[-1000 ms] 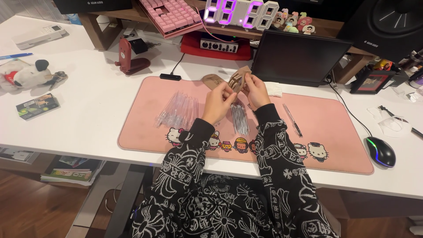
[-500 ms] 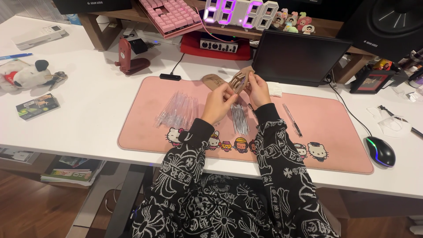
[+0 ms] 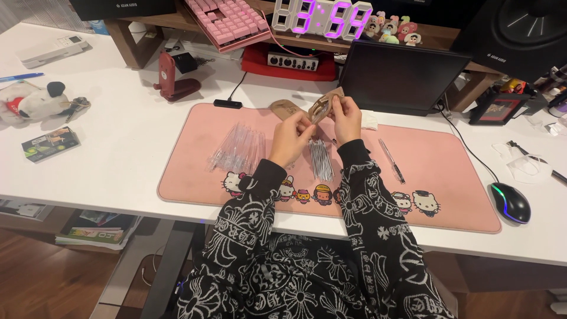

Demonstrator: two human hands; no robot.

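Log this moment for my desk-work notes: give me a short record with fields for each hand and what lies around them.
left hand: raised over the pink desk mat, fingertips at the small tan cardboard piece
right hand: pinching the same piece
beneath the hands: bundle of thin silvery rods
left of them: pile of clear plastic tubes
right of them: slim pen

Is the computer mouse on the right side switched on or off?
On: the computer mouse shows a glowing coloured strip along its edge.
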